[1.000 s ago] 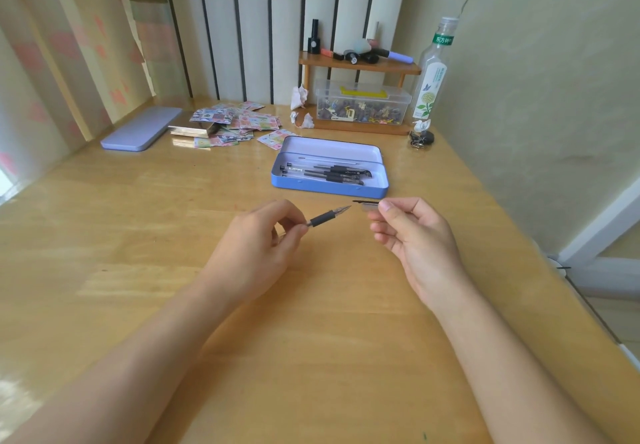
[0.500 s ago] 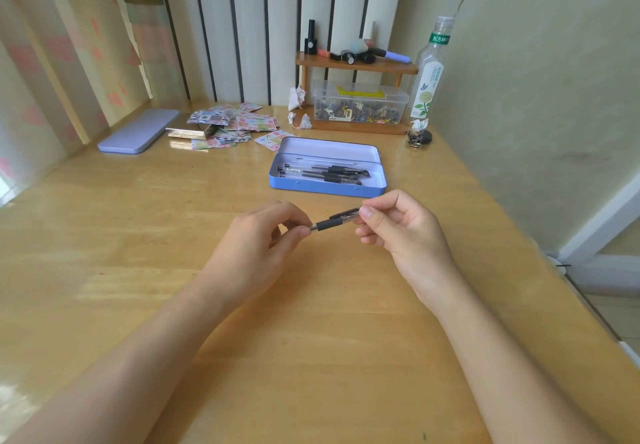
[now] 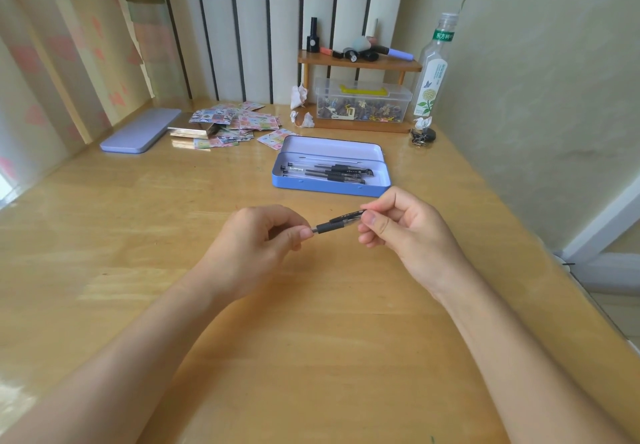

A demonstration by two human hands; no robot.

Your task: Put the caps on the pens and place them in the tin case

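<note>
A black pen is held level above the wooden desk between both hands. My left hand pinches its barrel, most of which is hidden in the fist. My right hand grips the black cap, which sits over the pen's tip. Just beyond the hands lies the open blue tin case, holding several capped black pens side by side.
The case's lavender lid lies at the far left. A pile of stickers, crumpled paper, a small wooden shelf over a clear plastic box, and a bottle line the back. A wall runs along the right.
My right hand brought the cap over from the right and slid it onto the pen's bare tip. Both hands have drawn closer together.
</note>
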